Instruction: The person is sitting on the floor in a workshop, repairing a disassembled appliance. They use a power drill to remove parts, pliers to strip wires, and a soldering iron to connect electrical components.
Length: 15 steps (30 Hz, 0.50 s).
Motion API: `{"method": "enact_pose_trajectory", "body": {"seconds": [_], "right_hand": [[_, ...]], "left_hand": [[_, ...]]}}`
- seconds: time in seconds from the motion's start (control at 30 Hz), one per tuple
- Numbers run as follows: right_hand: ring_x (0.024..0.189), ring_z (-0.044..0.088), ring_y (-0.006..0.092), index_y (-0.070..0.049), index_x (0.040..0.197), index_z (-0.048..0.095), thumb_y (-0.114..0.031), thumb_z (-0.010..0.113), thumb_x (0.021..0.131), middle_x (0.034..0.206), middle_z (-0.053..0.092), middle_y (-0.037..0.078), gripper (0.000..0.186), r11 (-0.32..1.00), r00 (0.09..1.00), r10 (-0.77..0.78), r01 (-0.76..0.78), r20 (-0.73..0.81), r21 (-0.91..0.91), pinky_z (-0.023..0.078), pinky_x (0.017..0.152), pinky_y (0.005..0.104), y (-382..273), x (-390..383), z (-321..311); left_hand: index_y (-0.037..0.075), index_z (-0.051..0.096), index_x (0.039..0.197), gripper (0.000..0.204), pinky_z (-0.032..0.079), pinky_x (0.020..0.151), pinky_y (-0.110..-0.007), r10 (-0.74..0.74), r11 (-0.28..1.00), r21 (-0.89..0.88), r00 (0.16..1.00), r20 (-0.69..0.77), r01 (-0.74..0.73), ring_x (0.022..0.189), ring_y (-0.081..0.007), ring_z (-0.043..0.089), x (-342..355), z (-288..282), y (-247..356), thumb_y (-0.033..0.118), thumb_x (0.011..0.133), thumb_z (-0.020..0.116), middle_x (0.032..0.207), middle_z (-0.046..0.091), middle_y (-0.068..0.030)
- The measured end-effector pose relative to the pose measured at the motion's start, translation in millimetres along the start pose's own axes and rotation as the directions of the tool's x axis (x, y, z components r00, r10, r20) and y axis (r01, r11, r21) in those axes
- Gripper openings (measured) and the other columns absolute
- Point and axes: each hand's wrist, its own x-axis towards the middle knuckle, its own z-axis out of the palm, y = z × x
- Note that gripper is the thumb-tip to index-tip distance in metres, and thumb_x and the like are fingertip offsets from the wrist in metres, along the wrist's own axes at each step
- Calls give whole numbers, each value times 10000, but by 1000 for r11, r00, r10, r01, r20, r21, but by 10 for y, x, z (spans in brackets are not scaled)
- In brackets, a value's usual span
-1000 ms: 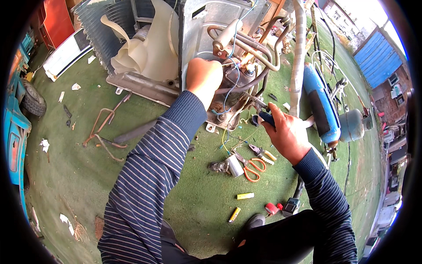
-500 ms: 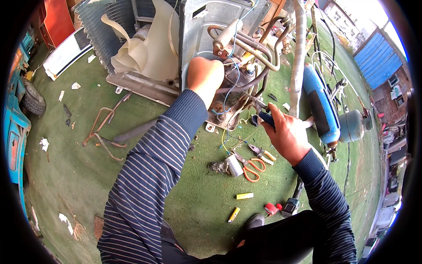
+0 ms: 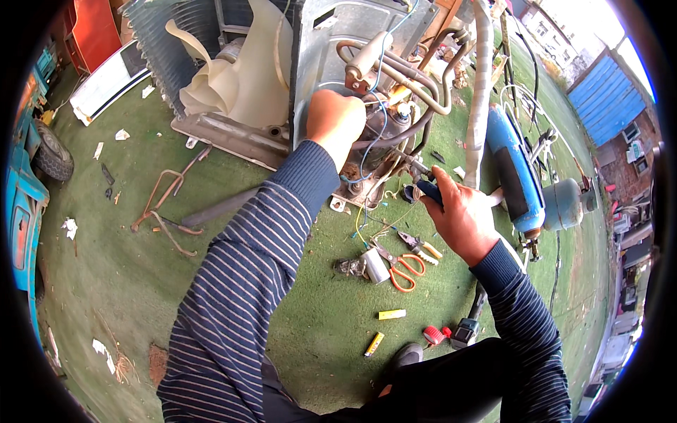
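My left hand (image 3: 334,120) is closed beside the dark compressor (image 3: 384,125) of an opened outdoor air-conditioner unit. Its fingers face away from me, so whatever they hold is hidden. Bent copper-brown pipes (image 3: 405,72) loop above and to the right of the compressor, and a thin blue wire (image 3: 381,127) hangs in front. To the right, my right hand (image 3: 462,217) is wrapped round a tool with a dark blue handle (image 3: 429,190). The tool's metal shaft (image 3: 411,162) points up and left at the compressor's lower side. Its exact kind I cannot tell.
Orange-handled scissors (image 3: 404,272), pliers (image 3: 419,247), a silvery cylinder (image 3: 376,266) and two yellow boxes (image 3: 392,314) lie on the green ground. A blue gas cylinder (image 3: 517,176) and a grey-green one (image 3: 564,201) stand right. The white fan (image 3: 240,77) is left.
The unit and my left hand appear slightly further right in the picture. Both hands keep nearly the same pose, and the right still grips the blue-handled tool.
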Motion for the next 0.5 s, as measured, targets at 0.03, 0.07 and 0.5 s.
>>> {"method": "enact_pose_trajectory", "body": {"seconds": [0.03,0.07,0.5], "right_hand": [[781,741,389,-10,1329,604,-252,755,927,881,745,212,492,1000,1000,16,-16,6,-5,573,704,476,-23,6,-15],[782,741,390,-11,1330,604,-252,756,927,881,744,213,494,1000,1000,18,-18,7,-1,573,703,476,-36,8,-24],[768,731,406,4,1332,603,-244,770,915,856,726,231,513,1000,1000,10,-10,-6,22,569,687,481,1,-11,-19]], "left_hand": [[-79,737,812,197,493,659,-425,2,1000,-1,1000,-2,-2,710,-215,662,5,-6,-3,116,837,742,742,706,-138],[-79,736,808,200,495,660,-424,3,1000,2,1000,-7,-3,710,-217,664,12,-12,-6,119,837,742,742,708,-141],[-77,743,830,210,503,675,-420,11,999,48,1000,-4,-11,720,-232,677,39,12,-31,133,843,738,760,717,-152]]}}
